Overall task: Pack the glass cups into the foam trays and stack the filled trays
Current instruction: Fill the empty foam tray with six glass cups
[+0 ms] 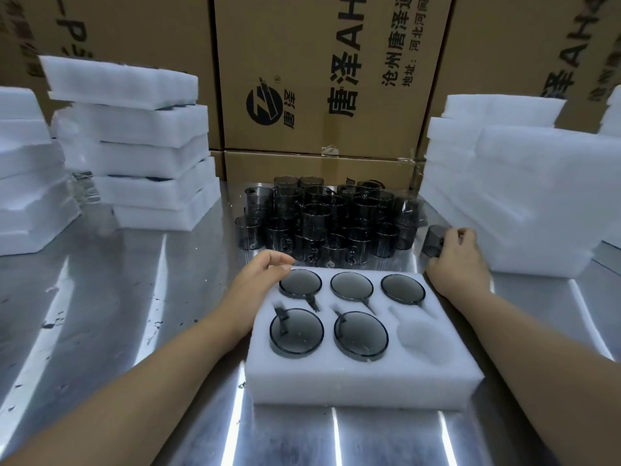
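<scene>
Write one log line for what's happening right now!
foam tray: near-right slot empty | right hand: holds glass cup | left hand: empty, by tray corner

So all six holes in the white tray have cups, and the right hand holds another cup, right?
Not quite: the head view shows only five holes of the white tray filled; the near-right hole is empty. The right hand does hold another cup.

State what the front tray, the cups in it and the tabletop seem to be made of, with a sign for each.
Tray: white foam, matte; fuzzy, slightly rough cut edges. Cups: smoky dark glass, glossy; see-through, with thin bright rims. Tabletop: probably stainless steel, smooth sheen; it mirrors long streaks of light.
</scene>
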